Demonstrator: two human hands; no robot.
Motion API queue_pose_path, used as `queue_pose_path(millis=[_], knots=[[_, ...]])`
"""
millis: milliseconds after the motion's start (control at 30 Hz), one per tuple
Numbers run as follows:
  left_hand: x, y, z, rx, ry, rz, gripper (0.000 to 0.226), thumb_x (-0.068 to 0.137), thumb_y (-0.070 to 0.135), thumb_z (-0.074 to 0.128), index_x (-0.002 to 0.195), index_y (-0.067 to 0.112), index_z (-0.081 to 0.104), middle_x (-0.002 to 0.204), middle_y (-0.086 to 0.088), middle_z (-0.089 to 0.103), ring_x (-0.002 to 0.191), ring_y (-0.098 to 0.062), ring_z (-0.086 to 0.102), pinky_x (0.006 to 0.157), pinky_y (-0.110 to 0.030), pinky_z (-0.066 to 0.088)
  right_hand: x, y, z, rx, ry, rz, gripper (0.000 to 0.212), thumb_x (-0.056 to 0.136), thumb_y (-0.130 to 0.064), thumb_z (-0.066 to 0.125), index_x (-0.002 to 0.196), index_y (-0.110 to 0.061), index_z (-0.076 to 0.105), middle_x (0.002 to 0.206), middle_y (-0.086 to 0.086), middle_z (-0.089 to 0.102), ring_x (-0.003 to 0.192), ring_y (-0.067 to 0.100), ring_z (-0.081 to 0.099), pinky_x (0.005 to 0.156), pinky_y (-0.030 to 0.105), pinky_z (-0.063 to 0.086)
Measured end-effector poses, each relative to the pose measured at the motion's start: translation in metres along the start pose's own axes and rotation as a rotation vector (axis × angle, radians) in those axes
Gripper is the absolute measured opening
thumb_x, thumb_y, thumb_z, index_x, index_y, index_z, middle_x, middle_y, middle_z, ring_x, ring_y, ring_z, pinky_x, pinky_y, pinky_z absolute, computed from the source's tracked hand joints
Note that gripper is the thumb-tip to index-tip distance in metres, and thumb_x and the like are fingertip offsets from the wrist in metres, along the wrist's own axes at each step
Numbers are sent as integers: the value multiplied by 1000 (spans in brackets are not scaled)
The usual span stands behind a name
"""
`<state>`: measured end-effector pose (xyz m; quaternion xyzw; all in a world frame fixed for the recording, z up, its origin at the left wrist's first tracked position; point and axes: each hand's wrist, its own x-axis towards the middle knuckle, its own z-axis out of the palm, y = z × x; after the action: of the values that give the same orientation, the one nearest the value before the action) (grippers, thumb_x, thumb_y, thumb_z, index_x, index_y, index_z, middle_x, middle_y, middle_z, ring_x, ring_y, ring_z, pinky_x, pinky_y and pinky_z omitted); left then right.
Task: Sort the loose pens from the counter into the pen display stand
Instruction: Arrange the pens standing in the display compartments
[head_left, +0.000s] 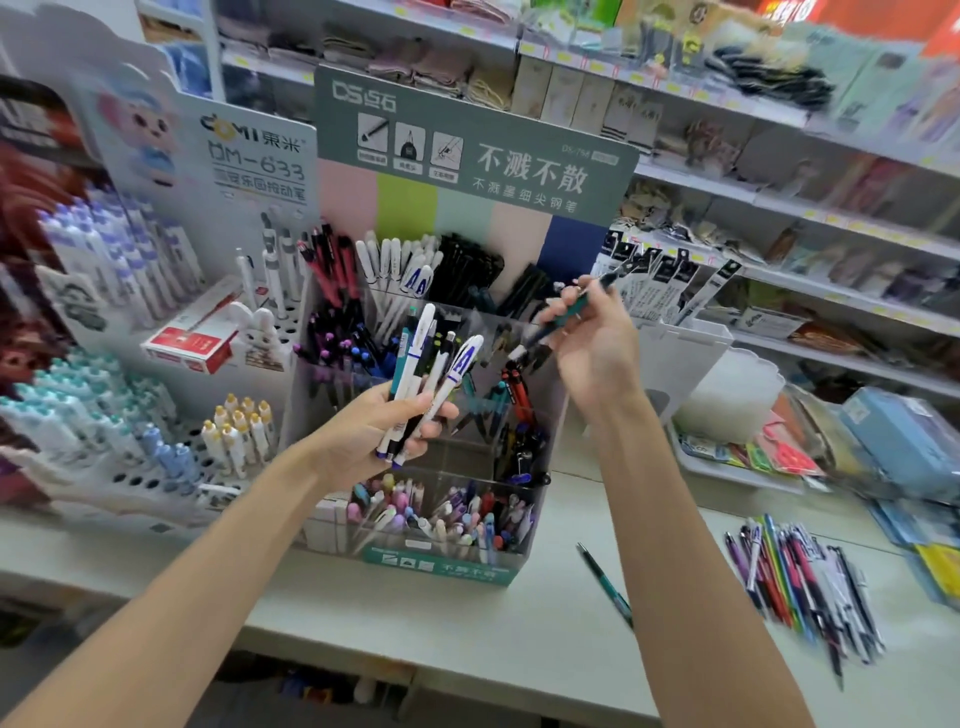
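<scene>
Your left hand (382, 434) grips a bunch of white and teal pens (431, 371) before the display stand (441, 567), your right hand (592, 348) pinches what looks like a teal pen (563, 318), blurred, over its back compartments, and the loose pens (805, 582) lie heaped on the counter (467, 623) at right.

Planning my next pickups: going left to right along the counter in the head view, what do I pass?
White holed pen rack → clear pen display stand → single teal pen → pile of loose pens.
</scene>
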<state>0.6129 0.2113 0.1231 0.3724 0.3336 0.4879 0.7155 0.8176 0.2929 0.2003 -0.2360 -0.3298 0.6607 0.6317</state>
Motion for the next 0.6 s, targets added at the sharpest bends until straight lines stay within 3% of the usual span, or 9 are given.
queue_pose_path(millis=[33,100,200,367,467,600], knots=[[-3,2,-3,-7,-3,5,29,92,15,52,119,4,53,93,-10,68,63,-11,51,49,-18,43,4,-1,0,-97,6,-29,13,101,-12,45,88,-12,47,69,3,53,57,12,45,54,23,41],[-6,6,-8,-4,1,18,29,94,11,50,121,4,52,95,-11,68,64,-11,52,50,-18,44,4,6,8,-544,-53,-69,10,91,-20,60,86,-15,53,75,3,56,56,9,41,50,19,33],[-9,10,-11,56,-6,9,31,91,10,53,121,4,54,94,-13,70,65,-12,52,50,-18,42,-8,30,24,-983,-233,-3,17,86,-27,73,97,-15,67,83,-4,64,65,-1,55,62,12,42],[-18,20,-21,215,-106,-64,28,91,13,57,117,4,54,93,-13,66,62,-13,50,51,-19,41,-10,48,49,-1063,-439,134,19,89,-28,71,98,-11,73,88,-4,69,81,2,62,79,15,46],[-21,23,-34,344,-139,-59,17,96,11,55,112,3,53,88,-9,64,61,-11,46,53,-19,39,-6,54,53,-1070,-482,184,21,88,-22,72,99,-5,74,82,-4,67,73,1,58,74,16,42],[-24,24,-42,443,-139,-24,20,97,17,55,105,0,55,85,-12,54,61,-10,41,55,-20,37,-4,60,55,-1109,-481,191,27,86,-26,72,97,-2,72,89,5,67,85,14,58,86,32,42]])
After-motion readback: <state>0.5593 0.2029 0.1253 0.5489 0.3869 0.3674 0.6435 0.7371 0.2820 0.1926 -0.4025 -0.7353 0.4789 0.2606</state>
